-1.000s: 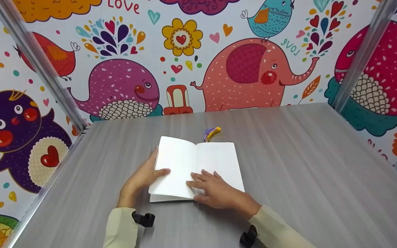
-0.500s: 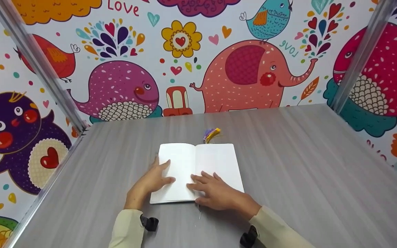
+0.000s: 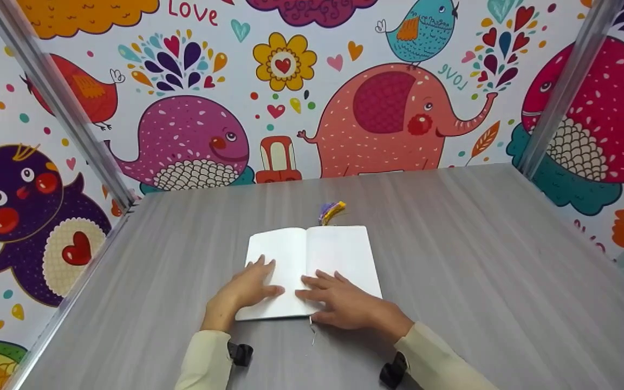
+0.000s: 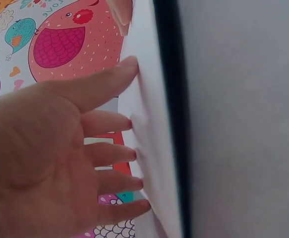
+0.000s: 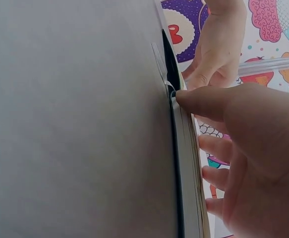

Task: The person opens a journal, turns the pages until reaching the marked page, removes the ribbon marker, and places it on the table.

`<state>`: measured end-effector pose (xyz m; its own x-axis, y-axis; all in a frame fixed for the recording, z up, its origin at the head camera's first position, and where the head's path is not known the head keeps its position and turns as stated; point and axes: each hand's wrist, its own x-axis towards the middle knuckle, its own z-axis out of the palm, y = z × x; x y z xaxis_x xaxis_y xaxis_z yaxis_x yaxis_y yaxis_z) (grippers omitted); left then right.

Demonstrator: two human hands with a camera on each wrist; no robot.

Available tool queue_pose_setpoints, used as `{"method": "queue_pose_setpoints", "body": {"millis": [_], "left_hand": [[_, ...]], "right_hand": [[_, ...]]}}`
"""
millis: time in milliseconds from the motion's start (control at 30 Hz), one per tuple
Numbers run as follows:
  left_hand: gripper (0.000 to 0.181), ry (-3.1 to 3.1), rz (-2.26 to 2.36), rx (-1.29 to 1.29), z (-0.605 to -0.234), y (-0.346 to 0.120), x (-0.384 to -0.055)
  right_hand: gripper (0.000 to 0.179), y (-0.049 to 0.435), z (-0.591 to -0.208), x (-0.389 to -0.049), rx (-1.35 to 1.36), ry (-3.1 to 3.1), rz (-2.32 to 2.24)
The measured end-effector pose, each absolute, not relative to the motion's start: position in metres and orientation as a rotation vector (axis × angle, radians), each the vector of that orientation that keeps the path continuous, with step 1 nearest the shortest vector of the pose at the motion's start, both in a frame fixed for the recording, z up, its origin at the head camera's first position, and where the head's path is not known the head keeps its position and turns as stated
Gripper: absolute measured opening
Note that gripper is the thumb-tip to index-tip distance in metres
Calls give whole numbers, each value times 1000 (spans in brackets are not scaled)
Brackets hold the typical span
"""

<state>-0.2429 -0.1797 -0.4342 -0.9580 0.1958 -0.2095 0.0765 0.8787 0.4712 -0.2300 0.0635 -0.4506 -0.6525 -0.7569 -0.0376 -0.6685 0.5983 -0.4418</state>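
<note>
An open notebook [image 3: 339,249] with blank white pages and a dark cover lies on the grey table. My left hand [image 3: 248,287] rests on the left page, fingers spread; in the left wrist view, the fingertips of the left hand [image 4: 50,148] touch the paper. On the lower right page lies my right hand [image 3: 344,303], its fingers reaching toward the centre fold. The right wrist view shows the right thumb [image 5: 203,101] at the notebook's bottom edge, beside a thin white ribbon [image 5: 170,87]. A purple and yellow tassel [image 3: 332,211] sticks out past the top edge.
The grey table [image 3: 453,260] extends on all sides of the notebook. Behind it stands a wall [image 3: 285,114] printed with cartoon animals, and metal posts [image 3: 566,97] rise at the back corners. A black strap piece [image 3: 241,355] sits at the left cuff.
The raised left page has come down flat. My left hand has moved from the page's outer edge inward onto it, while my right hand has stayed nearly in place.
</note>
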Motion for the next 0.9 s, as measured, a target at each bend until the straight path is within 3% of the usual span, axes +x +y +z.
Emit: {"method": "queue_pose_setpoints", "body": {"millis": [900], "left_hand": [[77,2706,651,237,-432,-177,-243]], "right_hand": [[60,81,-440,-233,-1085,2583,-584]]}}
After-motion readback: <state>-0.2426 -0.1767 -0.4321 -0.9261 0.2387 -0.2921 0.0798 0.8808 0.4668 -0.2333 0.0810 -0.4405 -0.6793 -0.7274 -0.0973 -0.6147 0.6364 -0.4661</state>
